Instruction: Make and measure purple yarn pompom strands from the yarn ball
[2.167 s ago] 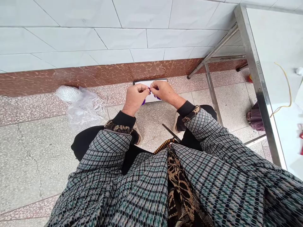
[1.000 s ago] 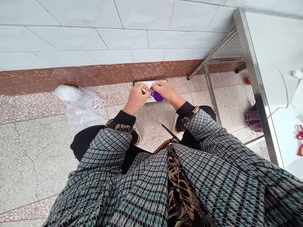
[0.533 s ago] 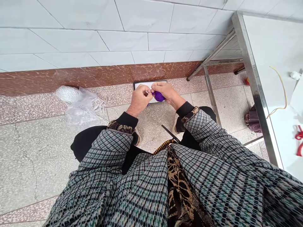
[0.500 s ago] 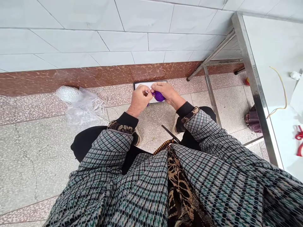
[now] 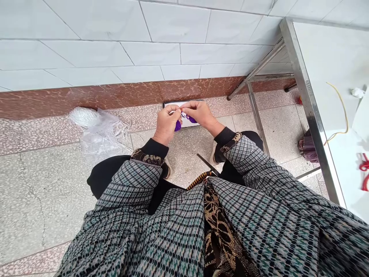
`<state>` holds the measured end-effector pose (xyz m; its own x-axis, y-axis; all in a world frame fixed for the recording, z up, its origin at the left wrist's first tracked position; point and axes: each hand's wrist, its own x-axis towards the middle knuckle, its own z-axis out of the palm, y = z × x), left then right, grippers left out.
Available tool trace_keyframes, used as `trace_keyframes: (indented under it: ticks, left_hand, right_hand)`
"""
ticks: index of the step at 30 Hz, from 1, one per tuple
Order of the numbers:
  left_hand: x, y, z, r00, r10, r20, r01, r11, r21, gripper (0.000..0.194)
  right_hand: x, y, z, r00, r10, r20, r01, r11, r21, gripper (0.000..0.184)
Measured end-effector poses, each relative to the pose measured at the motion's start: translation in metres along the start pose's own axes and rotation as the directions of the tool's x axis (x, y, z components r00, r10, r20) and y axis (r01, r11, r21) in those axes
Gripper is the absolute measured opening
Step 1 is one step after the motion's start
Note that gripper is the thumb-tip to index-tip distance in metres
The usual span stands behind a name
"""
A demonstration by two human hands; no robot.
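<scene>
Over a white board with a dark rim [image 5: 188, 124], my left hand [image 5: 165, 124] and my right hand [image 5: 203, 114] meet fingertip to fingertip. Both are closed in a pinch on purple yarn. One purple yarn bundle [image 5: 178, 125] hangs below my left fingers. A second purple bundle [image 5: 190, 119] shows under my right hand, partly covered by it. Between them a dark strand loops in front of the white surface. A small reddish spot shows where the fingertips meet, too small to make out.
White yarn [image 5: 84, 116] and a clear plastic bag [image 5: 96, 140] lie on the floor at left. A dark flat blade-like tool [image 5: 208, 164] is near my lap. At right stands a metal-framed table [image 5: 313, 104] bearing a yellow cord [image 5: 341, 102] and red cord [image 5: 364, 166].
My fingertips have come together. A purple bundle now hangs at my left hand, and the one by my right hand is more covered. My left hand has shifted slightly left.
</scene>
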<state>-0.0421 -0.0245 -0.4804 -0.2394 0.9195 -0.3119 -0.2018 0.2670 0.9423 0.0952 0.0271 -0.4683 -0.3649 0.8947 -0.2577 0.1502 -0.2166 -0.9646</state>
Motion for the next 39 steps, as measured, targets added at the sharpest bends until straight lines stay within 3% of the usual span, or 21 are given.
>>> trace_keyframes:
  ticks: [3, 6, 8, 11, 14, 16, 19, 21, 24, 28, 33, 39]
  left_hand:
    - [0.002, -0.003, -0.001, 0.998, 0.056, -0.014, -0.054, 0.996, 0.073, 0.017]
    - [0.004, -0.005, -0.003, 0.982, 0.191, -0.006, -0.184, 0.951, 0.249, 0.020]
    - [0.005, -0.003, -0.005, 0.958, 0.285, 0.023, -0.273, 0.889, 0.368, 0.024]
    - [0.006, 0.000, -0.006, 0.936, 0.350, 0.045, -0.332, 0.831, 0.447, 0.027]
    - [0.006, 0.003, -0.006, 0.939, 0.336, 0.075, -0.334, 0.837, 0.434, 0.026]
    - [0.005, 0.005, -0.008, 0.939, 0.333, 0.091, -0.339, 0.838, 0.429, 0.024]
    - [0.004, 0.010, -0.011, 0.952, 0.296, 0.079, -0.303, 0.867, 0.396, 0.023]
    - [0.002, 0.014, -0.013, 0.977, 0.208, 0.050, -0.214, 0.932, 0.291, 0.022]
    - [0.001, 0.018, -0.014, 0.998, 0.058, 0.033, -0.059, 0.998, 0.019, 0.023]
    - [0.002, 0.019, -0.014, 0.991, -0.047, 0.125, 0.073, 0.973, -0.218, 0.033]
    - [0.003, 0.016, -0.015, 0.975, -0.087, 0.204, 0.147, 0.941, -0.304, 0.038]
    - [-0.002, 0.022, -0.013, 0.958, -0.084, 0.276, 0.164, 0.945, -0.283, 0.031]
  right_hand:
    - [-0.001, -0.002, 0.000, 0.999, -0.036, -0.013, 0.035, 0.992, -0.119, 0.016]
    - [-0.002, -0.005, -0.001, 1.000, -0.017, -0.004, 0.016, 0.985, -0.169, 0.024]
    - [-0.003, -0.008, -0.001, 0.998, 0.059, 0.017, -0.057, 0.992, -0.108, 0.028]
    - [-0.005, -0.011, 0.001, 0.961, 0.239, 0.140, -0.260, 0.952, 0.160, 0.036]
    - [-0.009, -0.012, 0.001, 0.905, 0.311, 0.289, -0.414, 0.797, 0.440, 0.034]
    - [-0.011, -0.011, -0.001, 0.875, 0.324, 0.360, -0.474, 0.730, 0.493, 0.031]
    - [-0.013, -0.011, -0.010, 0.812, 0.318, 0.490, -0.532, 0.749, 0.395, 0.032]
    - [-0.013, -0.012, -0.017, 0.781, 0.288, 0.555, -0.521, 0.790, 0.323, 0.033]
    - [-0.012, -0.015, -0.024, 0.826, 0.246, 0.507, -0.460, 0.815, 0.353, 0.038]
    - [-0.014, -0.020, -0.025, 0.894, 0.271, 0.356, -0.409, 0.818, 0.405, 0.042]
    - [-0.017, -0.020, -0.022, 0.913, 0.282, 0.296, -0.392, 0.808, 0.439, 0.044]
    - [-0.019, -0.024, -0.020, 0.934, 0.288, 0.210, -0.356, 0.779, 0.516, 0.053]
